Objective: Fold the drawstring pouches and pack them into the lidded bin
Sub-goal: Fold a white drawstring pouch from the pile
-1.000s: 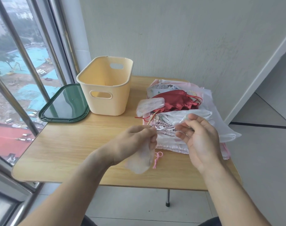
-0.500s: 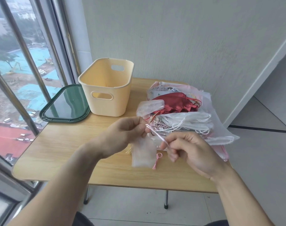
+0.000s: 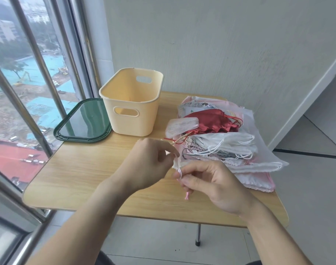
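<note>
Now pouch point(image 3: 177, 163) between both hands' fingers point(image 3: 179, 174).

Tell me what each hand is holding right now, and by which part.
The left hand pinches a small sheer white pouch at its gathered top; the right hand holds its pink drawstring between the fingers.

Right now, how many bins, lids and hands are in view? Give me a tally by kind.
Cream bin: 1
Green lid: 1
Hands: 2, the left hand and the right hand
Total: 4
</note>
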The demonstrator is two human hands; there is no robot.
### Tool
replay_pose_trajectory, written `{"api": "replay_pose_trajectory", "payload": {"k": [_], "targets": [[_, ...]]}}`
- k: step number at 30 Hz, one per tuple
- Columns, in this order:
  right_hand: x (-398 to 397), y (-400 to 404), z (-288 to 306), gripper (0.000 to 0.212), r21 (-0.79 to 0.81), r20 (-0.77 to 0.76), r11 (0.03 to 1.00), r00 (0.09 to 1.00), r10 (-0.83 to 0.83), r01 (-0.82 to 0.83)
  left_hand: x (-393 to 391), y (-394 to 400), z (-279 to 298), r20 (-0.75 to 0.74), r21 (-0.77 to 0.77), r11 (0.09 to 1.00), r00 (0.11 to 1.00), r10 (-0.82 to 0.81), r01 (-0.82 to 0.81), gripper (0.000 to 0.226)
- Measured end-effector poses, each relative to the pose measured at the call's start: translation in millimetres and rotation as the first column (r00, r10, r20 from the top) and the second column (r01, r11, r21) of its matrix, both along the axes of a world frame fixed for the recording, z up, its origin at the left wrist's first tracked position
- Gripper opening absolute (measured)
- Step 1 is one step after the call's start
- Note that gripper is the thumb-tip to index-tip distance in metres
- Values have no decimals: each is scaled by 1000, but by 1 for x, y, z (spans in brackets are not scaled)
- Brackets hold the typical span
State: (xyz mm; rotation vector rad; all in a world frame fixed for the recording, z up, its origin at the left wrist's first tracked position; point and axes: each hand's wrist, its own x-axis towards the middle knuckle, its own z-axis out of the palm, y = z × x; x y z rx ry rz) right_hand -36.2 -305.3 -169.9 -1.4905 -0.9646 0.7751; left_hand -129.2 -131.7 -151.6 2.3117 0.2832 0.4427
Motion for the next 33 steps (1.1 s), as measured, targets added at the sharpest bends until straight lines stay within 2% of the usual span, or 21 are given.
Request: {"api": "replay_pose_trajectory", "payload": {"k": [2,3,4,5,6,8,11,14,16,18,20,22,24,27,29,33], "targets": [[-1,1,-2,18,-63,49,998,999,-11,14,1,-3,3,-59,-262,965,998,-21,5,21],[-3,1,-3,21,-97,84,995,996,-19,28,1,-3,4,-62,-329,944,998,-31,9,17],[-4,1,-4,24,-131,136,990,990,-26,44,1,-2,4,-51,-329,944,998,-24,5,12],[-5,1,-6,23,-164,203,984,979,-32,66,0,-1,2,-35,-243,970,999,2,-11,9],[-7,2,-8,22,-190,282,977,959,-39,96,-1,0,1,-9,-93,995,1000,30,-30,8],[-9,4,-12,17,-193,421,968,905,-67,162,-6,2,1,39,191,981,999,17,-24,6],[-11,5,-12,9,-139,488,961,861,-142,237,-10,5,5,20,348,937,1000,-17,9,33],[-12,7,-8,4,-19,549,955,802,-237,295,-12,5,9,58,406,911,997,51,-70,50],[-12,8,-5,3,82,570,939,757,-320,335,-13,5,9,114,405,906,990,85,-124,43],[-12,10,-4,3,205,603,900,675,-425,384,-12,4,10,168,370,916,981,102,-158,32],[-13,12,-3,2,323,615,854,596,-517,407,-10,3,11,196,305,944,978,70,-128,28],[-14,15,-2,7,406,609,828,560,-561,387,-10,0,13,168,248,969,985,-21,-21,26],[-15,18,-3,13,437,585,825,583,-564,359,-12,-2,14,116,185,975,983,-145,122,24],[-20,22,-7,10,400,450,850,735,-507,342,-15,-5,15,80,114,969,970,-228,219,27],[-26,25,-6,9,370,300,855,824,-480,364,-15,-5,16,99,77,976,972,-212,205,30],[-28,29,-5,12,312,145,826,836,-530,470,-16,0,18,191,122,991,979,-71,48,20]]}}
